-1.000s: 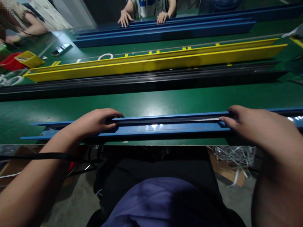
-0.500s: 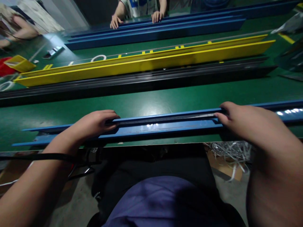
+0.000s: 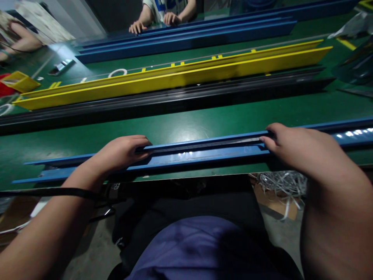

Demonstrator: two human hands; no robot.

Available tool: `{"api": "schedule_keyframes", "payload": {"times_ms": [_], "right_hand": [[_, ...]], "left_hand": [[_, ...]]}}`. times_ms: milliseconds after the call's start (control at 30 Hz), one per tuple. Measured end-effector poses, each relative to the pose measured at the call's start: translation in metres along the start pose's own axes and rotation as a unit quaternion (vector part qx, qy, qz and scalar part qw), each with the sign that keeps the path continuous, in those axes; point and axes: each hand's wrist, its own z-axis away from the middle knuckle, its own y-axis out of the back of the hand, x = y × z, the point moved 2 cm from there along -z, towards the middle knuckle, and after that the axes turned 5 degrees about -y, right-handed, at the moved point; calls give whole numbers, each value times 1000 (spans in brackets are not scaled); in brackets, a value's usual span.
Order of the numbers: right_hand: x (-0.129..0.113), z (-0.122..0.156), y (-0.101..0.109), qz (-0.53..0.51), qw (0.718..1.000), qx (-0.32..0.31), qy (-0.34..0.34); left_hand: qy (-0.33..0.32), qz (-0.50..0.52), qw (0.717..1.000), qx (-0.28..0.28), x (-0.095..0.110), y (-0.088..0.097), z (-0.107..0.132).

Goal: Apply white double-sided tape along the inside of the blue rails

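Note:
A long blue channel-shaped profile [image 3: 204,153] lies along the near edge of the green table, its open side showing. My left hand [image 3: 125,151] is closed over its far wall, thumb inside and fingers over the top. Farther right, my right hand [image 3: 288,142] pinches the same wall between thumb and fingers. Between the hands a dark strip runs along the inside of that wall. A thin pale strip [image 3: 247,140] shows there too, reaching to my right thumb. My fingertips behind the wall are hidden.
Beyond lie a black profile [image 3: 180,97], a yellow profile [image 3: 175,77] and blue profiles [image 3: 186,42]. A co-worker's hands [image 3: 171,18] rest by the far ones. A yellow bin [image 3: 25,81] and a white tape ring [image 3: 118,72] stand left. Tangled pale strips [image 3: 281,184] lie below the table edge.
My left hand has slid slightly right along the blue profile. My right hand keeps its place on it. The co-worker's hands have moved closer together. The whole view has shifted a little.

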Motion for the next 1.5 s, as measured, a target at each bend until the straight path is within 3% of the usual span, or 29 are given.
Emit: {"api": "schedule_keyframes", "payload": {"times_ms": [433,700,1133,1500], "right_hand": [[0,-1,3,-20,1000,-19,-10],[-2,2,4,-27,999,-10,-18],[-3,4,5,-41,999,1,-9],[0,1,0,-60,998,3,-12]], "left_hand": [[-18,-19,1000,6,19,4,-10],[-42,-17,999,8,32,0,-29],[-1,-25,999,-31,49,6,-43],[-4,-16,1000,-25,65,3,-60]]}}
